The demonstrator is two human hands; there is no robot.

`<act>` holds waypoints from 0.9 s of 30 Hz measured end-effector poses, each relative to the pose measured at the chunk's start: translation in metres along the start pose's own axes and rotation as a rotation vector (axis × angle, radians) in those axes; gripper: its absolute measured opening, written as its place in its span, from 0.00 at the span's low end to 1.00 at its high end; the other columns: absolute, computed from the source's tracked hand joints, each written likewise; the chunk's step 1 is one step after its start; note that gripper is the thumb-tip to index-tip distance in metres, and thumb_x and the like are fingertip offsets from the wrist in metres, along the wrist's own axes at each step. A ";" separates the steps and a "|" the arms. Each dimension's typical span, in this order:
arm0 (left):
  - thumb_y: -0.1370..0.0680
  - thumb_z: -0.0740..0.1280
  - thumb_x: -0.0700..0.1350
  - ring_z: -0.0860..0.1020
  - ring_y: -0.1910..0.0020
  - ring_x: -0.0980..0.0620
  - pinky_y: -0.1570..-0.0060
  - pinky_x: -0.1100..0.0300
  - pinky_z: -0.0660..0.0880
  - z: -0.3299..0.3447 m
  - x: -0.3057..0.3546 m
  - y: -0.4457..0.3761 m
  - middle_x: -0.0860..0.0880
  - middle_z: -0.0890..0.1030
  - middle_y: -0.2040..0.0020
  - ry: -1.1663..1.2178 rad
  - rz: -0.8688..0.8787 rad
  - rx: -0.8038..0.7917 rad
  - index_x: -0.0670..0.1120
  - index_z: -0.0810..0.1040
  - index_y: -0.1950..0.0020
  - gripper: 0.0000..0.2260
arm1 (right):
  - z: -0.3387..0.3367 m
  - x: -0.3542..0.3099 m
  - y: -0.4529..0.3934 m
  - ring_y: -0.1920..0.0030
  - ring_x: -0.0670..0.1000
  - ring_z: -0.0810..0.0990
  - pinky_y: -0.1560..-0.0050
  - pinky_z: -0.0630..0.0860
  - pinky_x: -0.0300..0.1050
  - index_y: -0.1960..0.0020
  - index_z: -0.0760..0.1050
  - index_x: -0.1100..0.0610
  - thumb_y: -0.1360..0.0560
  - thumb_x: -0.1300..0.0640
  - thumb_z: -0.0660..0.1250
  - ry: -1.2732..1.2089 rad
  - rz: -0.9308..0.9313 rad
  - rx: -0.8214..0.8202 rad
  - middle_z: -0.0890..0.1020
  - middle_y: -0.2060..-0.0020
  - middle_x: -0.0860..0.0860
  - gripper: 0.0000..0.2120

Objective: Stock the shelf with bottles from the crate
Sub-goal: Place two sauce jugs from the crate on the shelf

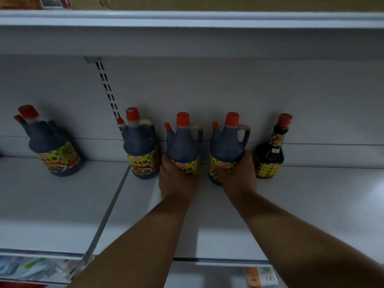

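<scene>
Both my arms reach deep into a white shelf [311,204]. My left hand [176,179] grips the lower body of a dark soy sauce jug [184,142] with two red caps and a side handle. My right hand [239,175] grips a second, matching jug [227,140] just to its right. Both jugs stand upright on the shelf board near the back wall. The crate is not in view.
A third matching jug [141,146] stands just left of my left hand. Another jug [52,142] sits farther left, past the shelf divider [108,215]. A slimmer dark bottle [272,150] stands right of my right hand. An upper shelf [187,19] hangs overhead.
</scene>
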State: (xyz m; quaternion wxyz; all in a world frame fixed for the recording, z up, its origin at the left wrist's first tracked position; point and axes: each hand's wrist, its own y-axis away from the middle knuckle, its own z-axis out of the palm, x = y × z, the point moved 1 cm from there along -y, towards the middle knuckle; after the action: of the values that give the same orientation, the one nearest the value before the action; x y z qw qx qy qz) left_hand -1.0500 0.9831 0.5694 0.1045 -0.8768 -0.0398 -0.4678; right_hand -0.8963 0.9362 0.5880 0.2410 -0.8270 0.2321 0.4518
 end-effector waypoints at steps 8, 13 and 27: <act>0.34 0.78 0.53 0.70 0.32 0.40 0.38 0.43 0.73 0.005 0.007 -0.005 0.43 0.68 0.29 -0.014 -0.005 0.002 0.46 0.55 0.24 0.46 | 0.007 -0.002 -0.002 0.34 0.57 0.73 0.41 0.74 0.49 0.28 0.62 0.57 0.31 0.50 0.76 0.026 0.000 0.028 0.72 0.32 0.54 0.38; 0.34 0.78 0.52 0.70 0.32 0.41 0.37 0.43 0.73 0.007 0.007 -0.012 0.43 0.68 0.29 -0.013 0.011 -0.029 0.46 0.54 0.24 0.47 | 0.008 -0.001 -0.004 0.33 0.57 0.72 0.40 0.73 0.50 0.27 0.59 0.57 0.30 0.52 0.75 0.033 -0.010 0.020 0.71 0.31 0.54 0.38; 0.34 0.78 0.50 0.68 0.30 0.42 0.36 0.45 0.72 0.010 0.001 -0.011 0.43 0.65 0.27 0.063 0.013 -0.039 0.47 0.55 0.23 0.47 | 0.007 0.007 -0.007 0.32 0.55 0.71 0.38 0.74 0.53 0.26 0.59 0.56 0.35 0.50 0.79 0.018 0.000 0.024 0.70 0.31 0.53 0.44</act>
State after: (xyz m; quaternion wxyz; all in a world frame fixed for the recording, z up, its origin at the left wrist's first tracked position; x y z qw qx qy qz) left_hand -1.0433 0.9959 0.5661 0.0918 -0.8636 -0.0218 -0.4953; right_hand -0.8933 0.9451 0.5800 0.2489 -0.8281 0.2395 0.4416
